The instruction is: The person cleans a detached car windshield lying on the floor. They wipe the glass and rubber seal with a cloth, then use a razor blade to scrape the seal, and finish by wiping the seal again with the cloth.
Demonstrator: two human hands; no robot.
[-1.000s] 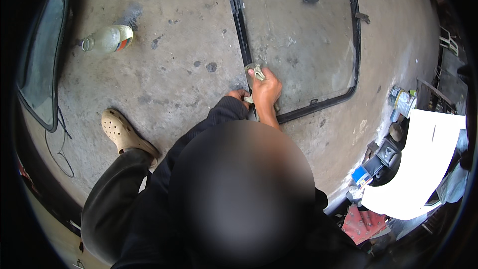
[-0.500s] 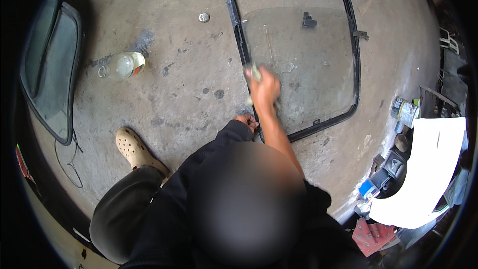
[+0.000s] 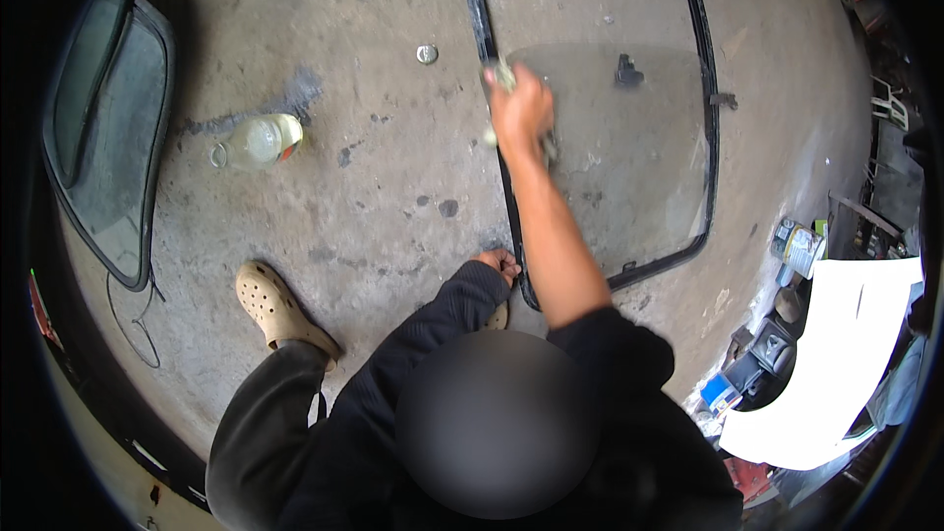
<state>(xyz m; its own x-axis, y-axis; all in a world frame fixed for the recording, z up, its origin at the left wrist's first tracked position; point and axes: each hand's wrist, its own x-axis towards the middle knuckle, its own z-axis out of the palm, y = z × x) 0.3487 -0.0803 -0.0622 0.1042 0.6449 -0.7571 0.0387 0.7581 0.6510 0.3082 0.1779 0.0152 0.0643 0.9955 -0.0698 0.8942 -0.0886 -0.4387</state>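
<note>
A black-edged window frame [image 3: 706,182] lies on the concrete floor, a pane of clear glass [image 3: 619,157] inside its lower part. My right hand [image 3: 521,113], arm stretched forward, is closed around a pale, crumpled cloth [image 3: 505,75] and presses it along the frame's left bar. Part of the cloth hangs out under the palm, smeared by motion. Down by the frame's lower left corner, my left hand [image 3: 500,264] has its fingers curled against the black edge and grips it. A small black fitting [image 3: 627,70] sits on the upper glass.
To the left, a clear bottle [image 3: 261,141] with pale liquid lies near a round cap [image 3: 426,54]. Dark-rimmed curved glass panels [image 3: 108,152] stand at the far left. Cans [image 3: 796,246], a white sheet [image 3: 826,364] and clutter line the right side. My clog [image 3: 275,305] rests at lower left.
My right hand has slid the cloth farther up the frame's left bar, straightening the arm. My left hand stays at the lower corner. The whole view has shifted slightly.
</note>
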